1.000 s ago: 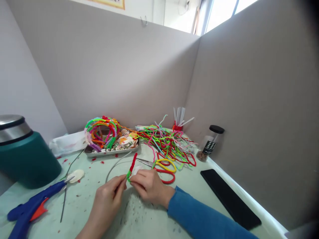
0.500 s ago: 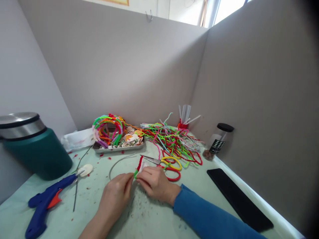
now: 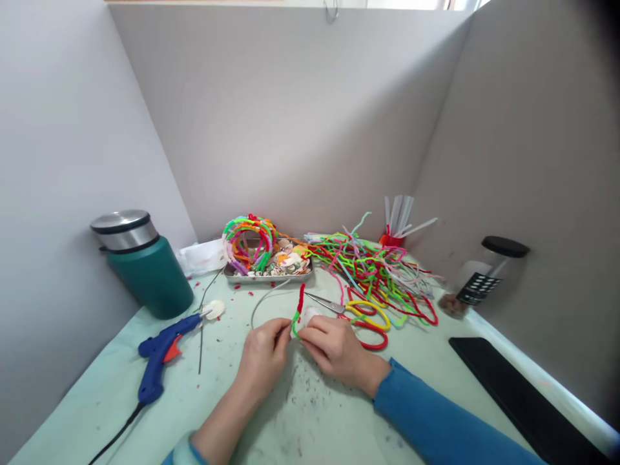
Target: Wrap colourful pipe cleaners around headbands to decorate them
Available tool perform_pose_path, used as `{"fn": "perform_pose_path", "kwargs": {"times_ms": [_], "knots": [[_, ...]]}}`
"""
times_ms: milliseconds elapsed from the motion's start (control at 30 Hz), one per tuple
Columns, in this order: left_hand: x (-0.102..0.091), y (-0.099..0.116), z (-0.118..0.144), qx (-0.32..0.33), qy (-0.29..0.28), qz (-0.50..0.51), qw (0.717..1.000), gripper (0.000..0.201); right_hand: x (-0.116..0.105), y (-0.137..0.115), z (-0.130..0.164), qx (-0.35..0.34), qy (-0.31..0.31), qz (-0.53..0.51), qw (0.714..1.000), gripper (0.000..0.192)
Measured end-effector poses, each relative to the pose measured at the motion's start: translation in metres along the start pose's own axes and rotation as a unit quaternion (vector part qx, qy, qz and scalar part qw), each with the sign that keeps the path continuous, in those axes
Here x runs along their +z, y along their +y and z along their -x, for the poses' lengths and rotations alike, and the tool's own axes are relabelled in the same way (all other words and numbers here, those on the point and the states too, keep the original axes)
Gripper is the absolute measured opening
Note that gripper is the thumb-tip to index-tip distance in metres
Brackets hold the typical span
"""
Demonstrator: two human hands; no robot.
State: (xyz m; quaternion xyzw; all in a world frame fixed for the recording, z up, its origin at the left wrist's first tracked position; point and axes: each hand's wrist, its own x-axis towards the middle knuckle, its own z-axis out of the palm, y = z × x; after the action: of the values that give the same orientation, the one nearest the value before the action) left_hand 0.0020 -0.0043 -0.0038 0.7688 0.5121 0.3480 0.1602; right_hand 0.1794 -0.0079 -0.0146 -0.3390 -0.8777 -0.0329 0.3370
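Note:
Between my two hands stands a red and green pipe cleaner (image 3: 301,300), its red end pointing up and its green part bent down to my fingertips. My left hand (image 3: 264,355) is closed in a pinch at the left of the green part. On its other side my right hand (image 3: 334,345) pinches the green lower end. A thin grey wire or cord (image 3: 256,306) curves behind my left hand; whether it joins the pipe cleaner is hidden. Scissors with red and yellow handles (image 3: 371,316) lie just beyond my right hand, beside a small whitish piece (image 3: 310,314).
At left are a blue glue gun (image 3: 162,355), its tip by a pale disc (image 3: 216,309), and a green bottle (image 3: 150,278). Behind are a metal tray (image 3: 266,279) with coloured rings and a pipe cleaner heap (image 3: 368,261). At right are a jar (image 3: 477,284) and black slab (image 3: 513,387).
The camera view has turned left and down, so everything sits further right. More of the green part shows between my hands, which are slightly further apart. Both still pinch.

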Motion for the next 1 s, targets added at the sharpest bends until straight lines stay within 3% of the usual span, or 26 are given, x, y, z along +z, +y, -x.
{"fn": "perform_pose_path", "kwargs": {"times_ms": [133,333,500,733,1000], "knots": [[0.000,0.000,0.002,0.042,-0.007,-0.037,0.998,0.024,-0.001,0.000,0.000,0.017,0.023,-0.007,1.000,0.016],[-0.001,0.002,0.004,0.124,-0.036,-0.119,0.984,0.024,0.003,0.003,-0.001,0.122,0.086,-0.038,0.988,0.017],[0.002,0.000,0.006,0.157,-0.034,-0.111,0.981,0.021,0.008,0.006,-0.001,0.165,0.084,-0.041,0.982,0.016],[0.004,-0.003,0.005,0.209,-0.027,-0.133,0.968,0.022,0.005,0.004,-0.002,0.152,0.093,-0.029,0.984,0.015],[0.005,-0.003,0.004,0.164,0.046,-0.068,0.983,0.020,-0.003,0.001,-0.004,0.118,0.163,-0.035,0.979,0.017]]}}
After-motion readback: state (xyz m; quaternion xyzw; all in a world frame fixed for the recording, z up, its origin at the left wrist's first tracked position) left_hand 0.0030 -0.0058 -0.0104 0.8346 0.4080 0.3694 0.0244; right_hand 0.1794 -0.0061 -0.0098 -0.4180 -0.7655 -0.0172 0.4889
